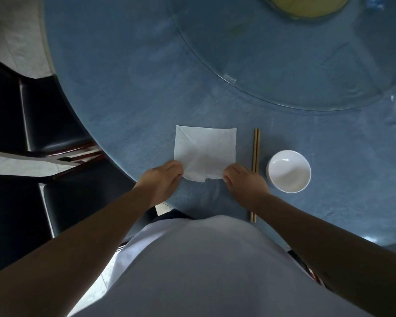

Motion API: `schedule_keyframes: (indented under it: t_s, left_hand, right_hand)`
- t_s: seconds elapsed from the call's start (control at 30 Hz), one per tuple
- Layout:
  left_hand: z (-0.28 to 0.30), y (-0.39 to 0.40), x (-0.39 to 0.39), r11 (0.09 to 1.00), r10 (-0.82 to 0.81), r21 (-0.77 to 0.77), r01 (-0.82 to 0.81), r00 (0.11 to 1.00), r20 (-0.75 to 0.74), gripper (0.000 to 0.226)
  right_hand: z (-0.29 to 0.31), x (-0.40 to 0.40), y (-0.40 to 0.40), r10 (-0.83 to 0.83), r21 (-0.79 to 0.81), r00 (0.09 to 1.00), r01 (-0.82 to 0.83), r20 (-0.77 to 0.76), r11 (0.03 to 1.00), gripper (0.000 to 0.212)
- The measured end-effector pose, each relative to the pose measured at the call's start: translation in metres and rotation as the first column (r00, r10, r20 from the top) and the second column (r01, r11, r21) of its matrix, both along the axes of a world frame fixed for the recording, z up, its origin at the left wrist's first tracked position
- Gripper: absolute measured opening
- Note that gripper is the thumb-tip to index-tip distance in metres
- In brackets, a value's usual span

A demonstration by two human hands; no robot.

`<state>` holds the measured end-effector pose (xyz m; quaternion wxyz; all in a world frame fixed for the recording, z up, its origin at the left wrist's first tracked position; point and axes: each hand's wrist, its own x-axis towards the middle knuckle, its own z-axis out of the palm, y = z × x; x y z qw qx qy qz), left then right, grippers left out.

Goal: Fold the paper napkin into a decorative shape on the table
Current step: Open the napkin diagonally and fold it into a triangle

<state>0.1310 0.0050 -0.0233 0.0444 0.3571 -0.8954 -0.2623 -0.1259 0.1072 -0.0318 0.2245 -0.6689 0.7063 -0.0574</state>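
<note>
Pinching the near corners of the paper napkin [205, 152], flat on the table [124, 99], the left hand [164, 179] and right hand [244, 180] seem early in folding, no decorative shape yet.

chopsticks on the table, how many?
2. The thin wooden chopsticks lie side by side, touching, between the white paper napkin and the round white bowl. The right hand and forearm cover part of them.
</note>
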Motion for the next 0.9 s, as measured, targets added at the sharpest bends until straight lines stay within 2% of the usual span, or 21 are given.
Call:
schedule_keyframes:
  t_s: [0.1, 0.2, 0.33, 0.43, 0.5, 0.6, 0.77, 0.83, 0.9]
  left_hand:
    - [0.000, 0.003, -0.001, 0.987, 0.054, 0.154, -0.044, 0.997, -0.059, 0.036]
    - [-0.003, 0.003, -0.001, 0.957, 0.127, 0.266, -0.116, 0.991, -0.027, 0.012]
    - [-0.006, 0.005, -0.002, 0.938, 0.186, 0.298, -0.176, 0.982, -0.005, 0.011]
    - [-0.009, 0.007, 0.002, 0.943, 0.167, 0.290, -0.161, 0.986, 0.004, 0.032]
    - [-0.010, 0.007, 0.003, 0.968, 0.074, 0.237, -0.082, 0.996, 0.040, 0.043]
    - [-0.011, 0.006, 0.003, 0.994, -0.025, 0.109, 0.018, 0.997, 0.066, 0.040]
    - [-0.002, 0.000, 0.007, 0.999, -0.024, 0.029, 0.023, 0.999, 0.036, 0.029]
    - [0.004, -0.002, 0.011, 1.000, -0.011, -0.004, 0.011, 1.000, 0.022, 0.030]
    - [0.006, -0.005, 0.015, 0.999, 0.031, -0.023, -0.030, 0.999, 0.044, 0.030]
  right_hand:
    - [0.000, 0.000, -0.001, -0.052, 0.089, 0.996, 0.046, 0.073, 0.995, 0.016]
    - [0.002, -0.001, -0.001, -0.110, 0.157, 0.983, 0.086, 0.148, 0.984, 0.018]
    - [0.004, -0.005, -0.001, -0.096, 0.160, 0.974, 0.063, 0.207, 0.985, 0.018]
    - [0.001, -0.008, 0.002, -0.082, 0.170, 0.966, 0.040, 0.246, 0.985, 0.006]
    - [0.000, -0.009, 0.005, -0.094, 0.194, 0.963, 0.045, 0.254, 0.980, 0.022]
    - [0.002, -0.007, 0.009, -0.080, 0.200, 0.965, 0.029, 0.250, 0.979, 0.019]
    - [0.004, 0.008, 0.017, 0.016, 0.214, 0.959, -0.080, 0.284, 0.974, 0.008]
    - [0.004, 0.016, 0.015, 0.090, 0.308, 0.940, -0.197, 0.330, 0.931, 0.017]
    - [0.006, 0.021, 0.014, 0.137, 0.416, 0.894, -0.328, 0.426, 0.848, 0.038]
